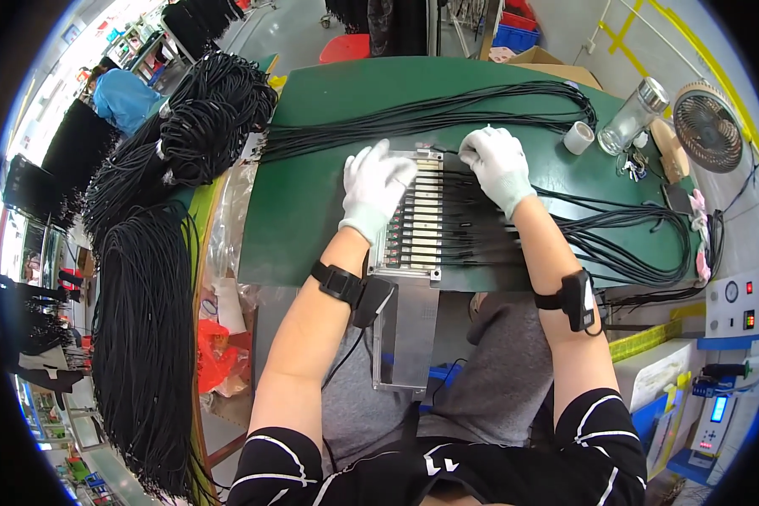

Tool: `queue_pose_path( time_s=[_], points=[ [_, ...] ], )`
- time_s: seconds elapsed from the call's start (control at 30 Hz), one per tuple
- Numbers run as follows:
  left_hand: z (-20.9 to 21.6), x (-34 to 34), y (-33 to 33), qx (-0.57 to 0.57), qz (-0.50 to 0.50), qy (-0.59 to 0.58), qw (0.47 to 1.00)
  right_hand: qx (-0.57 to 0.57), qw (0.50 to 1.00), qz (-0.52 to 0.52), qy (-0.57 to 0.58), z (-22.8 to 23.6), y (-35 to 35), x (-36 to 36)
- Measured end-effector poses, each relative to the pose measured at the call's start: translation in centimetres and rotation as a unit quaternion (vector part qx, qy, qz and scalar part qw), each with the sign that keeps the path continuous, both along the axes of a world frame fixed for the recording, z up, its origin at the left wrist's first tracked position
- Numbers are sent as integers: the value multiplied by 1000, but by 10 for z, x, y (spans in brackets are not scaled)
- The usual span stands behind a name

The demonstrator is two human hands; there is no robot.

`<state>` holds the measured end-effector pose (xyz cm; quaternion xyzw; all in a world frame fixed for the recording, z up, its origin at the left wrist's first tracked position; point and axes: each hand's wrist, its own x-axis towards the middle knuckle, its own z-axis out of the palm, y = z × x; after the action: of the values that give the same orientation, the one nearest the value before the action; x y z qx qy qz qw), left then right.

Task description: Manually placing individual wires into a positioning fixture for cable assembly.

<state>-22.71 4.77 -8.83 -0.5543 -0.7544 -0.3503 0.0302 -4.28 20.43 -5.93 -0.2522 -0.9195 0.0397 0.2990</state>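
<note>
Okay so the main thing here is a silver metal fixture with a row of pale strips (406, 272), sitting at the near edge of the dark green desk (312, 211), around the middle. Thin black cables (575, 226) run out of its right side and loop round toward the desk's right edge.

The left hand in a white glove (371, 187) is over the fixture's left side, half open, thumb apart from the fingers; can't see it gripping anything. The right hand, also white-gloved (497, 167), is by the fixture's far right corner, fingers curled in, tips close together. Can't tell if there's a cable end between them.

Another long bundle of black cables (320, 139) lies along the far edge. Toward the far right corner: a white roll (578, 137), a clear glass bottle (632, 118) and a round black fan (708, 126).
</note>
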Motion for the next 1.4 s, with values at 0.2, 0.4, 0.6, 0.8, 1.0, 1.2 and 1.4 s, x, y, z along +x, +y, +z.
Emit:
queue_pose_path(
  time_s=[0.2,0.4,0.6,0.8,1.0,1.2,1.4],
  points=[
    [6,-4,1,110,-40,-101,988,-51,992,114,29,13,-41,-18],
    [6,-13,-2,135,-23,-74,988,-140,982,116,55,13,-34,-16],
    [3,-14,-5,101,78,-54,990,-163,984,68,39,12,-20,-5],
    [0,-17,-4,21,96,-98,990,-37,999,14,-21,3,-14,-4],
    [-4,-21,-5,16,84,-82,993,-34,999,2,-30,6,-15,-3],
    [-6,-22,-4,35,63,-89,993,-19,999,30,-19,4,-20,-9],
    [-2,-22,-5,13,66,-98,993,51,993,15,-107,6,-37,-18]
  ],
)
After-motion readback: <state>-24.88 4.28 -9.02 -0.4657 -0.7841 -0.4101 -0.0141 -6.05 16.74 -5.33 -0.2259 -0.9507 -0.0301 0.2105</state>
